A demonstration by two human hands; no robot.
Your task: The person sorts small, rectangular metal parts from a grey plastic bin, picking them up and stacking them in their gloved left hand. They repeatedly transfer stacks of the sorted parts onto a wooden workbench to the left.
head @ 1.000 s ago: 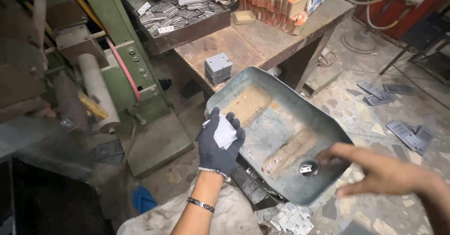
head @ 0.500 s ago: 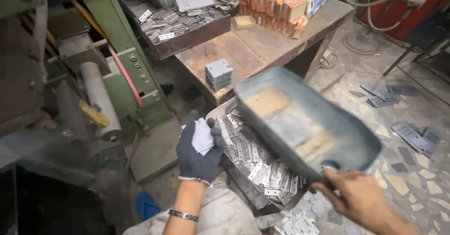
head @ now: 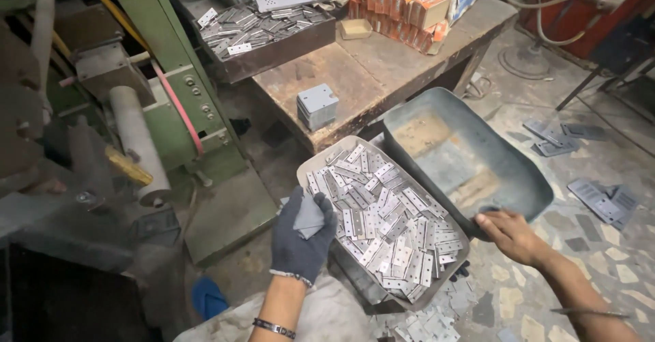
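Head view, dented grey metal tray [head: 471, 154], right hand [head: 513, 236] gripping

Two trays: one [head: 321, 171] full of countless metal plates [head: 385, 226] by the gloved fingers, one empty [head: 471, 158] by bare fingers.

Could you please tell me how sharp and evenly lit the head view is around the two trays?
Head view: the tray of small metal plates is sharp and evenly lit, with mild glare on the plates; the empty grey tray in the right hand shows no motion blur; the gloved left hand is crisp; the machine at left sits in shadow.
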